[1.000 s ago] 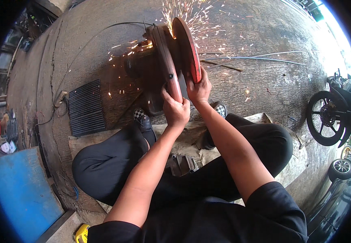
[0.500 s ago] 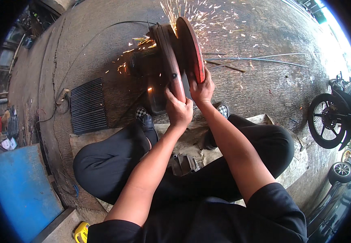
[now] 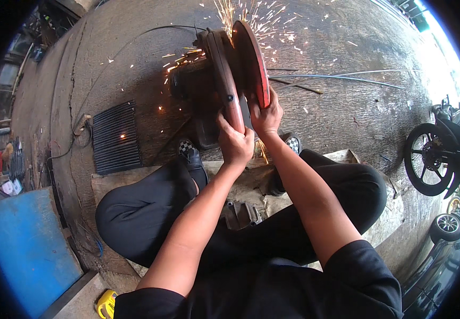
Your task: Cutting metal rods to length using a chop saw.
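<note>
My left hand (image 3: 235, 142) is wrapped round the reddish lower end of a long, narrow dark part (image 3: 222, 74) with a small hole in it. Beside it, my right hand (image 3: 266, 115) grips the lower edge of a large round plate (image 3: 252, 61), seen nearly edge-on, its rim partly red. Sparks (image 3: 233, 27) spray from between the two at the top. Behind and left of them sits a dark motor-like machine body (image 3: 187, 83) on a dark base (image 3: 206, 132). My fingertips are partly hidden, and I cannot tell how the two held parts join.
A black ribbed grate (image 3: 116, 137) lies left of my foot. Between my legs is a metal part (image 3: 239, 215) on a worn sheet (image 3: 341, 157). Rods (image 3: 341, 78) lie at the right. A blue panel (image 3: 30, 250), yellow tool (image 3: 106, 304) and motorcycle wheel (image 3: 429, 158) are farther out.
Both hands and the held parts have shifted only slightly. The spark spray has changed shape; some sparks now fall below my hands, and one glows over the grate.
</note>
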Available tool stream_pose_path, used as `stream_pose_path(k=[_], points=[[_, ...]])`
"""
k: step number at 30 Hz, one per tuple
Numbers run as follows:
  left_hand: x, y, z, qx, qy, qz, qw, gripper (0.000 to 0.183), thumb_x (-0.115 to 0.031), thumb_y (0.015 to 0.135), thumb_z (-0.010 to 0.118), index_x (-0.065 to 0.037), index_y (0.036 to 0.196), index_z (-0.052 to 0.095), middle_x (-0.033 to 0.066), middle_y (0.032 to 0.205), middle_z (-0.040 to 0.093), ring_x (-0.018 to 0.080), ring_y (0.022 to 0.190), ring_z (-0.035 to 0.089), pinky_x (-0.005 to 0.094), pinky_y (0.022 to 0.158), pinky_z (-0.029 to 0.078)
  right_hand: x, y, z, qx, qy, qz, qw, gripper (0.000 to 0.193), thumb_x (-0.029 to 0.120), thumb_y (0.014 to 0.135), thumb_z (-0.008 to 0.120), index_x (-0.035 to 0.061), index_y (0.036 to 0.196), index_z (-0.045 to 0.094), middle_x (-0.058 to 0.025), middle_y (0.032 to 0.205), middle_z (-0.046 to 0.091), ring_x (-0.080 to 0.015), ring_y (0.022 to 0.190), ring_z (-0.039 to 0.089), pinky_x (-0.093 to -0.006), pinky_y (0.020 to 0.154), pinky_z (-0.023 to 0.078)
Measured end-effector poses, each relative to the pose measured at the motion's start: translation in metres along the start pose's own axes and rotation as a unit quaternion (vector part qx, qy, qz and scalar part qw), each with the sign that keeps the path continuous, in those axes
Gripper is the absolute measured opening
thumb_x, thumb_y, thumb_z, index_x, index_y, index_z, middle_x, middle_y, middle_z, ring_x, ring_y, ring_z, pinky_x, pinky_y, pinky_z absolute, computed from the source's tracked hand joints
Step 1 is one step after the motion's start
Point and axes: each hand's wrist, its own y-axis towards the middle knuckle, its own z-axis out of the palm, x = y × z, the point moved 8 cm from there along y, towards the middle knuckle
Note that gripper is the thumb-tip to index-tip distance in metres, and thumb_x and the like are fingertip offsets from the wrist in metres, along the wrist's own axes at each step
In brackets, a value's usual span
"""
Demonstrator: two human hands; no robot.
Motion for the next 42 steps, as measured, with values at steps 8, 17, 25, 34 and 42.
stream_pose_path(k=[8,17,25,34,42], points=[[-0.005,0.0,-0.001,-0.011,-0.017,0.039,0.999,0.073,-0.005,0.069,0.064,0.01,0.131,0.029,0.033,0.12,0.047,0.045,0.113,0.049,0.0465,0.098,0.038,-0.003,-0.001,0.001,-0.009,0.01,-0.005,1.0,0.052,0.034,0.081,0.067,0.0039,0.12,0.053,-0.0223,0.097,0.065,-0.042,0.087,0.063,-0.0455,0.075,0.05],[-0.001,-0.001,0.0,-0.017,0.016,0.017,1.0,0.073,-0.005,0.069,0.065,0.011,0.131,0.031,0.0319,0.117,0.048,0.0458,0.112,0.048,0.0482,0.099,0.037,-0.002,-0.001,-0.001,-0.017,0.031,-0.007,0.999,0.051,0.034,0.08,0.067,0.006,0.121,0.055,-0.0204,0.101,0.065,-0.0404,0.09,0.064,-0.044,0.076,0.05],[-0.003,-0.001,-0.002,-0.021,0.011,0.029,0.999,0.072,-0.005,0.068,0.065,0.011,0.13,0.032,0.0333,0.12,0.047,0.0452,0.114,0.048,0.0474,0.1,0.036,-0.008,-0.002,0.004,0.038,0.016,0.046,0.998,0.053,0.027,0.078,0.066,0.0055,0.124,0.052,-0.0196,0.109,0.063,-0.0392,0.098,0.061,-0.0441,0.085,0.048],[-0.005,-0.001,-0.002,-0.036,0.021,0.056,0.998,0.069,-0.003,0.07,0.062,0.009,0.13,0.031,0.0332,0.114,0.052,0.0478,0.105,0.054,0.0486,0.091,0.043,-0.009,-0.002,0.004,0.039,0.019,0.054,0.998,0.055,0.029,0.077,0.067,0.0059,0.125,0.052,-0.0194,0.111,0.063,-0.0384,0.099,0.061,-0.0436,0.085,0.049],[0.001,0.0,0.001,-0.011,-0.012,0.019,1.0,0.07,-0.005,0.069,0.064,0.011,0.129,0.032,0.034,0.114,0.051,0.0467,0.108,0.053,0.0474,0.095,0.041,-0.011,-0.004,0.005,0.025,0.005,0.032,0.999,0.056,0.029,0.076,0.068,0.0052,0.124,0.052,-0.019,0.108,0.064,-0.0385,0.096,0.062,-0.0434,0.083,0.049]])
